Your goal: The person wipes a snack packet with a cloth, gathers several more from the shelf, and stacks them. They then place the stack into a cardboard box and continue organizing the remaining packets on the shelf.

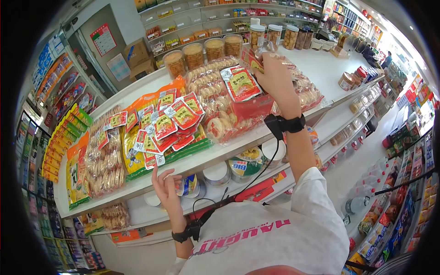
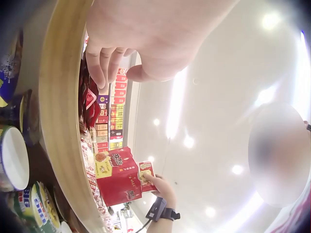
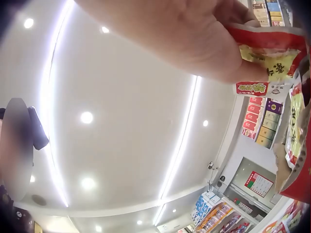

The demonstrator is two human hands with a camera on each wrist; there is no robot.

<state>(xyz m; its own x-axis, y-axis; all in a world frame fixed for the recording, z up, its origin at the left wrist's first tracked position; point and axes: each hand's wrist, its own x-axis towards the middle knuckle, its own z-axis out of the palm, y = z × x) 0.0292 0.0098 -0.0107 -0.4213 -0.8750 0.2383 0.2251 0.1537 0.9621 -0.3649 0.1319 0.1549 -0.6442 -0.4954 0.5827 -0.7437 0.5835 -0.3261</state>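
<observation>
My right hand pinches a small red-and-yellow snack packet with the thumb across its front. Just beside it is a red cardboard box, with another packet showing at its open side in the right wrist view. A red-and-white packet lies at the box's top in the head view. My left hand is at the counter's front edge, fingers loosely bent and holding nothing. Right above its fingertips a pile of small red-and-white packets lies on large yellow-and-green bags.
Clear bags of round biscuits lie along the white counter. Tubs of biscuits and lidded jars line its back. Instant noodle bowls stand on the shelf below. Stocked shelves rise at the right.
</observation>
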